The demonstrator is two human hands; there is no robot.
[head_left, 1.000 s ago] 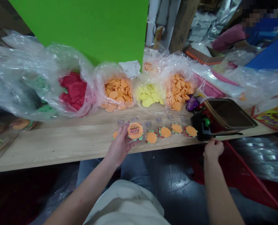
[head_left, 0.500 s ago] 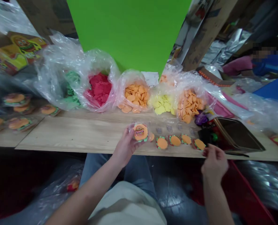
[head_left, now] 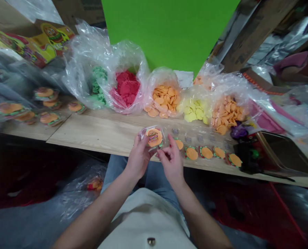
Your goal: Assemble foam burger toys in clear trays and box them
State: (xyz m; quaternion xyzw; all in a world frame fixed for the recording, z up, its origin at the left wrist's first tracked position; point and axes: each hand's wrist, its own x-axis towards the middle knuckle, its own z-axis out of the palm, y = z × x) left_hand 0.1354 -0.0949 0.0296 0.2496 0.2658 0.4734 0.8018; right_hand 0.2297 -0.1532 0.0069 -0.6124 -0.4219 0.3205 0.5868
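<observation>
The left hand (head_left: 138,159) grips a clear plastic pack (head_left: 154,137) above the wooden bench (head_left: 91,133); the right hand (head_left: 171,164) curls just below it, contact unclear. A row of 5 burger-shaped pieces (head_left: 207,152) lies nearby, before plastic bags (head_left: 164,97) of coloured discs.

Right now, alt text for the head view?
The left hand holds a clear plastic blister with an orange burger-labelled disc, the right hand beside it. Orange burger-shaped pieces line a wooden bench, behind them open plastic bags of green, red, orange and yellow pieces.
</observation>
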